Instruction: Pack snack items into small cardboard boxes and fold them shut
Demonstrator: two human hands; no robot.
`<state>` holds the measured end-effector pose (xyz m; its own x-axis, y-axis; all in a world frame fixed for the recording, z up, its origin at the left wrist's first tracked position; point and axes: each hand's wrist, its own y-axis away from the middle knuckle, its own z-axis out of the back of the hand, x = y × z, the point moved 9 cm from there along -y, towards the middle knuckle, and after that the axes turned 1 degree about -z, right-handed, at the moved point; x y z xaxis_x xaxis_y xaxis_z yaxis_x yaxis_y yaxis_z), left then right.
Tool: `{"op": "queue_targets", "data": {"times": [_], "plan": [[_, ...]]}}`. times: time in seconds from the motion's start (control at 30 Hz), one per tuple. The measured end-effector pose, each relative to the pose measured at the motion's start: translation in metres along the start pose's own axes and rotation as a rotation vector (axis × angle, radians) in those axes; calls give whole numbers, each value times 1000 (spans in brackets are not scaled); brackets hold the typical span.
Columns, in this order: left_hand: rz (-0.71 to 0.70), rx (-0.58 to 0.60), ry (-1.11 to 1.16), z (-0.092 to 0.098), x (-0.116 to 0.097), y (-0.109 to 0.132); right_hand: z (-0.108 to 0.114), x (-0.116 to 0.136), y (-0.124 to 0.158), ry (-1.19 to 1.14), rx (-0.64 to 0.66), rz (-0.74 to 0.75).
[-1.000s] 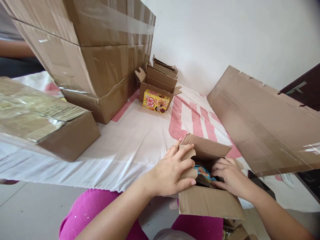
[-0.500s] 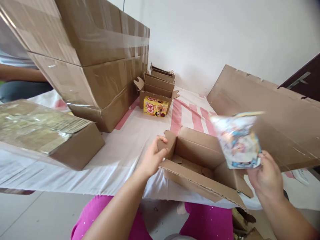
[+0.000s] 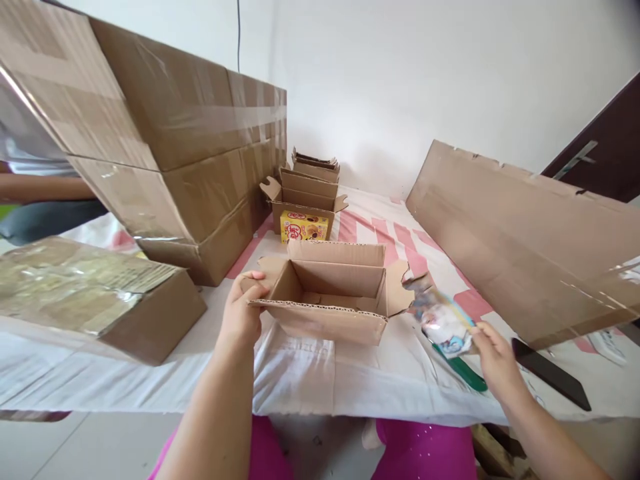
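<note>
My left hand (image 3: 243,308) is closed on the left flap of an open cardboard box (image 3: 330,323), which stands on the cloth-covered table in front of me. The box's flaps are spread and its visible inside holds nothing. On the right, my right hand (image 3: 493,353) grips a colourful printed plastic packet (image 3: 443,323) by its edge, low beside the box's right flap. Motion smears the packet's print. A green-handled tool (image 3: 465,372) lies partly under the packet, so its kind is hidden.
Tall taped cartons (image 3: 200,180) are stacked at the left, with a taped box (image 3: 100,293) before them. A yellow printed box (image 3: 304,227) stands against open boxes behind. A large cardboard sheet (image 3: 525,247) leans right; a phone (image 3: 550,373) lies near the edge. Someone sits at far left.
The open box has shifted left and turned squarer to me, with my left hand on its flap. My right hand has lowered the packet from above the box to its right side.
</note>
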<state>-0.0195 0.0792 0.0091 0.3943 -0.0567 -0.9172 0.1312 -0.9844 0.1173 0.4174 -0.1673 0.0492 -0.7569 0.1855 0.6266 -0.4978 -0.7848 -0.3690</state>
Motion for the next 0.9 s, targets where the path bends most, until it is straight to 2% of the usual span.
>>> {"op": "queue_targets", "data": {"times": [0.07,0.13,0.2,0.27,0.33,0.4,0.53,0.63,0.9], "plan": [[-4,-16,-6,3,-2,-1,-29,3,7,-35,210,-14],[2,-29,-6,5,-2,-3,-53,14,16,-62,444,38],[5,-36,-4,5,-1,-4,-62,23,21,-76,571,69],[3,-36,-7,5,0,-5,-59,28,14,-103,524,46],[-4,-26,-10,4,1,-6,-55,35,2,-157,391,24],[-12,-14,-10,1,1,-6,-60,47,-8,-250,310,49],[-19,9,-4,-3,1,-6,-93,83,-19,-451,329,221],[-22,15,-9,-5,0,-5,-112,100,-25,-430,344,330],[-14,4,-9,-2,3,-9,-122,112,-32,-302,309,492]]}}
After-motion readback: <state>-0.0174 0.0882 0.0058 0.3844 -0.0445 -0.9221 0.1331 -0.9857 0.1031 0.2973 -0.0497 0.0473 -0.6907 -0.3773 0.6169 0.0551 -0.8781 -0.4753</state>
